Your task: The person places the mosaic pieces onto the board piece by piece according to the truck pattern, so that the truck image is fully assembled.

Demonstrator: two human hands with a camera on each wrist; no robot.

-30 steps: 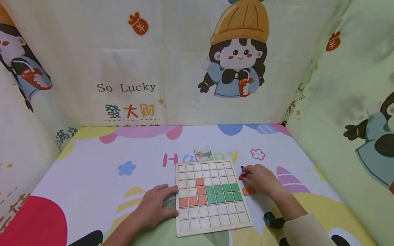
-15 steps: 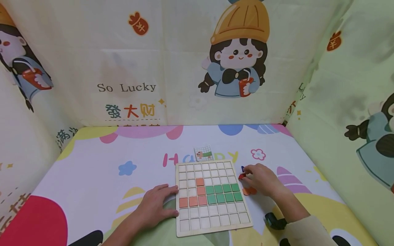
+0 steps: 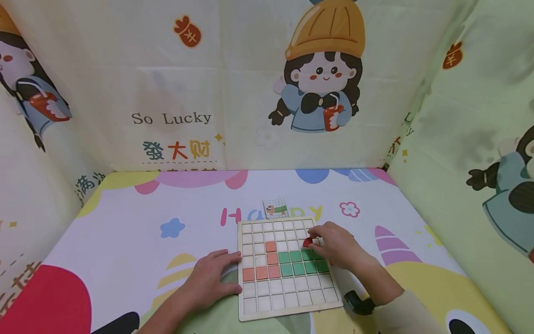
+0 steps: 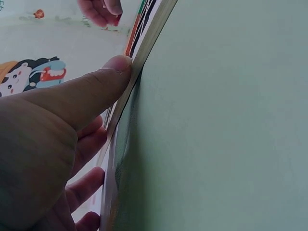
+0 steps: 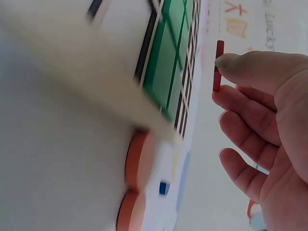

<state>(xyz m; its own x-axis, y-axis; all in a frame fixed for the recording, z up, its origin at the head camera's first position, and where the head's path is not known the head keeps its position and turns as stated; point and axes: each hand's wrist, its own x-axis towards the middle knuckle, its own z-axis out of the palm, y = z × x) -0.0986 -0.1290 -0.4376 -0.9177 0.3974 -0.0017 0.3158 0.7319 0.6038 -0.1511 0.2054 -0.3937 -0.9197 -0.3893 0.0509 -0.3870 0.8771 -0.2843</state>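
So the right hand [image 3: 340, 247] has swung in past the right edge of the board [image 3: 277, 304], pinching the red piece [image 3: 307, 242] above it. Left hand [image 3: 212, 280] still has fingers spread against the left edge. Tabletop [image 3: 125, 241] is brightly patterned, printed cloth walls [image 3: 246, 93] on three sides.

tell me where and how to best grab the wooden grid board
Probably by its outer frame, coming from both sides. The wooden grid board lies flat with a thin edge, and the green tiles and orange tiles sit inside that frame. The left hand touches the left edge; the right hand, holding a red piece, could take the right once freed.
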